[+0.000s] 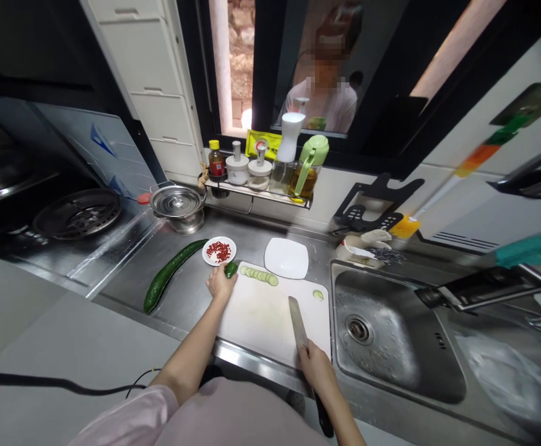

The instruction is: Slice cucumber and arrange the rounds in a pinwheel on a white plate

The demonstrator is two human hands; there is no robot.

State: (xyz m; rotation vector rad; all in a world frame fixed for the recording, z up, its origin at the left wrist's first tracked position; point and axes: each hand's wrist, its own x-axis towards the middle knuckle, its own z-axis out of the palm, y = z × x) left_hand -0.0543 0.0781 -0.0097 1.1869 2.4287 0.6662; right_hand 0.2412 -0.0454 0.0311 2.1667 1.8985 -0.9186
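Observation:
At the upper left corner of the white cutting board (256,322), my left hand (221,283) is closed on a short dark green cucumber piece (231,269), partly covered by the fingers. A row of thin cucumber slices (260,275) lies along the board's far edge. My right hand (317,368) grips a kitchen knife (298,321) over the board's right side, blade pointing away from me. One small cut bit of cucumber (317,295) rests near the far right corner. Left of my left hand are a small white dish (205,253) of chopped red pieces and a long whole cucumber (173,272).
A white square plate (286,257) stands behind the board. To the right is a steel sink (442,359) with a faucet (479,294). A steel pot (177,204) and a stove (80,214) are at left. Bottles and jars fill a wall rack (256,191).

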